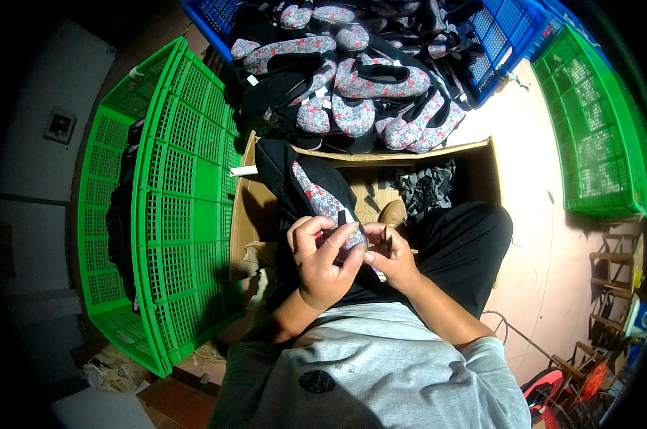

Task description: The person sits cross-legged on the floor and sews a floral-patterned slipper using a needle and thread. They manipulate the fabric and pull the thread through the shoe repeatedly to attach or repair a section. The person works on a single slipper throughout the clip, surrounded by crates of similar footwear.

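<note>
My left hand [325, 259] is closed round the lower end of a flower-print shoe [313, 191], held over my lap. The shoe is grey with red and blue flowers. A black strip [342, 216] shows at my left fingers. My right hand [396, 262] is closed beside that end of the shoe, its fingertips close to the left ones. A dark, thin, pointed thing [387, 237] shows at the right fingers; its kind is unclear. The fingers hide part of the shoe.
Beyond my knees, many flower-print shoes [382, 80] lie heaped before a blue crate [496, 44]. A cardboard box [496, 171] with dark scraps [428, 187] stands between my legs. Green crates [187, 179] stand left and right [596, 129]. A wooden rack [612, 256] is at far right.
</note>
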A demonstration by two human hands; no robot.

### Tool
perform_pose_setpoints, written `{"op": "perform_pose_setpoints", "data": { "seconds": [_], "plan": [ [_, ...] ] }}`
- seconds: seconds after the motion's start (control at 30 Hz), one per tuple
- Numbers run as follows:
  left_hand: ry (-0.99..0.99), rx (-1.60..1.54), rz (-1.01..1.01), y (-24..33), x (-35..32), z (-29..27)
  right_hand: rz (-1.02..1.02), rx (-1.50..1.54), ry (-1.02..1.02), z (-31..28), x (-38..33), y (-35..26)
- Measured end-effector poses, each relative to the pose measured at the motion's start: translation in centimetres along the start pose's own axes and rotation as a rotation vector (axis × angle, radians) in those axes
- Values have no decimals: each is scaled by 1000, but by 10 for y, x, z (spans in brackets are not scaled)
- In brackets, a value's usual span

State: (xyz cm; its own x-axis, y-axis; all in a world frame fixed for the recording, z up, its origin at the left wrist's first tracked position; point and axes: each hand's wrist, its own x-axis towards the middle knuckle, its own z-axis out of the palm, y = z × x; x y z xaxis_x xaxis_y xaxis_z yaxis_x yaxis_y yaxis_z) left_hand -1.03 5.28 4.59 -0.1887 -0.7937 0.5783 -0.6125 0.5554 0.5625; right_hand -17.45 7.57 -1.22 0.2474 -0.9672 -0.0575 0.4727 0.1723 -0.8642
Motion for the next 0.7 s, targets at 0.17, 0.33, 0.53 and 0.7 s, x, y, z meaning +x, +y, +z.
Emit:
{"op": "perform_pose_setpoints", "data": {
  "seconds": [0.17,0.33,0.53,0.7],
  "plan": [
    [0,-69,-54,-1,-6,-5,-100,-111,-45,1,1,3],
    [35,-61,-19,2,-7,-9,-213,-245,-80,2,3,0],
    [51,-64,-40,-3,-19,-11,-214,-319,-86,9,2,-7],
    [24,-49,-49,2,-15,-14,-215,-315,-113,7,4,-9]
  ]
}}
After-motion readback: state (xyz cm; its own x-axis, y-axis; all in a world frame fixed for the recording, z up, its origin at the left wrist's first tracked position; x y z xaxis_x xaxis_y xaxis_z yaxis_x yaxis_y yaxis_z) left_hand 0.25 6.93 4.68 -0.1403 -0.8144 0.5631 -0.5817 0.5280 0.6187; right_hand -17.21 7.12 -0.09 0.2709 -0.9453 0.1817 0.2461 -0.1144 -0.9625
